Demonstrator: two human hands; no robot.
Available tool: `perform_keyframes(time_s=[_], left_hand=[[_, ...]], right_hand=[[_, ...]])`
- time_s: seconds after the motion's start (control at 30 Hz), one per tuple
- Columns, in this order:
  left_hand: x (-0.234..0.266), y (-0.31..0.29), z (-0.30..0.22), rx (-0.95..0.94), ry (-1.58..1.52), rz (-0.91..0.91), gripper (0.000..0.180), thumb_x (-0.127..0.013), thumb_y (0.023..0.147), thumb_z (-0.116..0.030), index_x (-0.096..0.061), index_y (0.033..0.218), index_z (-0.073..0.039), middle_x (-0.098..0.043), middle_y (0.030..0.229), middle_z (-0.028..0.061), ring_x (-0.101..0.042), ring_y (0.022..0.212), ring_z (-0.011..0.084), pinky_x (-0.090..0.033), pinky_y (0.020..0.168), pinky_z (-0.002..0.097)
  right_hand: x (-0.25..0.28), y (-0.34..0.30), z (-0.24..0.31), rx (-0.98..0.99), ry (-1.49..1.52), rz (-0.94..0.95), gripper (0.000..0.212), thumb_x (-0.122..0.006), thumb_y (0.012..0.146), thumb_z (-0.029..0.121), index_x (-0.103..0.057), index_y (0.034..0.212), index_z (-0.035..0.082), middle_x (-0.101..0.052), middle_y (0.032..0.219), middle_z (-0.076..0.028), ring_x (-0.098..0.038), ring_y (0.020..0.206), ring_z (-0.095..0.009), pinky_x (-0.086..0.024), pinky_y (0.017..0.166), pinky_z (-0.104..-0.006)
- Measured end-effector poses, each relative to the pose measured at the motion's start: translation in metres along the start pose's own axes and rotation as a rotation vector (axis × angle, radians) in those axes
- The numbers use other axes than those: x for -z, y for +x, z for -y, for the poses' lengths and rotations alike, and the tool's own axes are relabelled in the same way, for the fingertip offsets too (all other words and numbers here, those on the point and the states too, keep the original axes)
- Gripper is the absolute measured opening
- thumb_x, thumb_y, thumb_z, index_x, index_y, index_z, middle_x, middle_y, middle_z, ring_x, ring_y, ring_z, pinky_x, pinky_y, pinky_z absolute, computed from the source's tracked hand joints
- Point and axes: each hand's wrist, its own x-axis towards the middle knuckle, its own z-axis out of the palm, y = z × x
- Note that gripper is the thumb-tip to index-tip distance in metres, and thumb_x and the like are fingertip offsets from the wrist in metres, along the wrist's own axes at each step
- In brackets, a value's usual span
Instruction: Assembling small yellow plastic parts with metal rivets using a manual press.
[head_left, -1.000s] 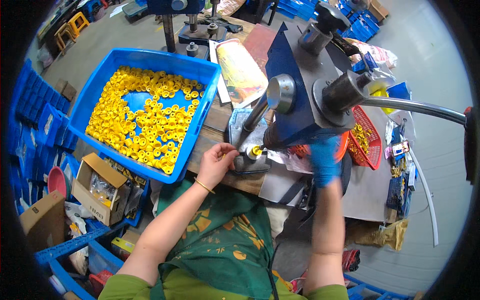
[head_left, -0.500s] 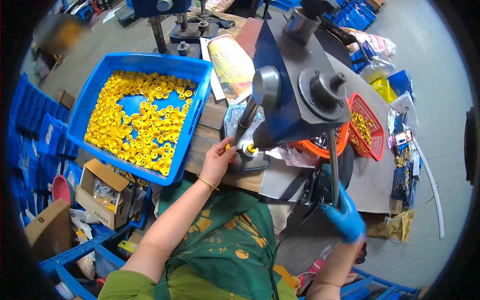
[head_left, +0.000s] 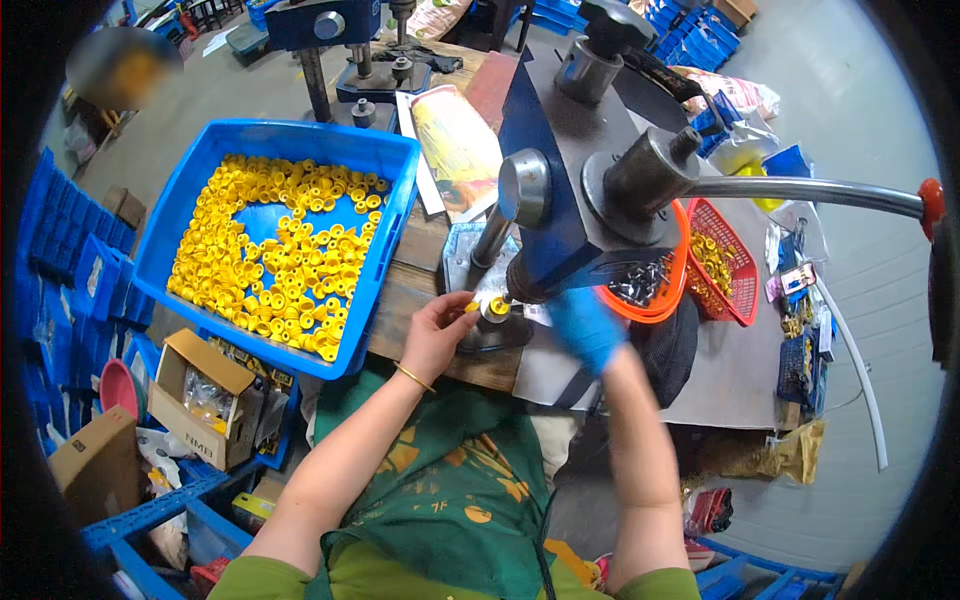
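Observation:
My bare left hand (head_left: 438, 332) pinches a small yellow plastic cap (head_left: 471, 308) between thumb and fingers. It is right beside the fixture of a hand press (head_left: 575, 190), where another yellow cap (head_left: 498, 306) sits under the ram. My right hand (head_left: 588, 328), in a blue glove, is under the press head at the right of the fixture. Motion smears it and the press partly covers its fingers, so its grip does not show. The press lever (head_left: 800, 188) stretches out to the right, ending in a red knob (head_left: 931, 207).
A large blue tray (head_left: 397, 215) of yellow caps stands at left. Right of the press are an orange basket (head_left: 683, 255) with dark and metallic small parts and a red basket (head_left: 757, 265) with yellow parts. A second press (head_left: 325, 25) stands behind. An open carton (head_left: 185, 410) is at lower left.
My right hand has left the lever and moved left and up to beside the fixture. The lever has swung up from hanging down to pointing right. My left hand stays by the fixture.

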Motion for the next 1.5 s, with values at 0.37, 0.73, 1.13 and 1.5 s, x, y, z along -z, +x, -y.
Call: perform_keyframes(time_s=[0.37,0.73,1.13,1.5], left_hand=[[-0.016,0.007,-0.015,-0.596,0.766,0.008,0.017,-0.067,0.069,-0.008,-0.062,0.086,-0.009,-0.059,0.083,0.0057,-0.054,0.068,0.0192,-0.045,0.059,0.0281],[-0.014,-0.009,-0.018,-0.735,0.921,0.026,0.023,-0.061,0.071,-0.005,-0.058,0.093,-0.006,-0.053,0.086,0.0128,-0.055,0.077,0.029,-0.046,0.064,0.0347],[0.125,0.018,-0.111,-0.495,1.262,-0.148,0.027,-0.061,0.075,-0.017,-0.057,0.099,-0.006,-0.054,0.104,0.016,-0.05,0.099,0.032,-0.041,0.086,0.0388],[0.159,0.067,-0.053,-0.538,1.762,0.22,0.033,-0.05,0.081,-0.031,-0.05,0.105,-0.01,-0.048,0.106,0.0172,-0.044,0.103,0.0367,-0.039,0.083,0.0432]], right_hand=[[0.008,0.0,-0.054,-0.032,0.14,-0.582,0.031,-0.065,0.073,0.005,-0.057,0.103,0.002,-0.061,0.092,-0.015,-0.059,0.083,-0.025,-0.046,0.077,-0.0305],[0.112,-0.01,-0.182,-0.165,-0.589,-0.348,0.025,-0.064,0.069,0.019,-0.062,0.092,0.009,-0.06,0.087,-0.011,-0.055,0.082,-0.029,-0.044,0.068,-0.0393],[0.106,-0.002,-0.135,-0.152,-0.498,-0.191,0.022,-0.063,0.065,0.013,-0.063,0.085,0.006,-0.06,0.08,-0.014,-0.056,0.074,-0.03,-0.043,0.063,-0.0383],[-0.016,-0.017,-0.007,-0.074,0.113,-0.058,0.014,-0.065,0.075,0.017,-0.065,0.083,0.005,-0.056,0.065,-0.012,-0.052,0.058,-0.025,-0.041,0.056,-0.0326]])
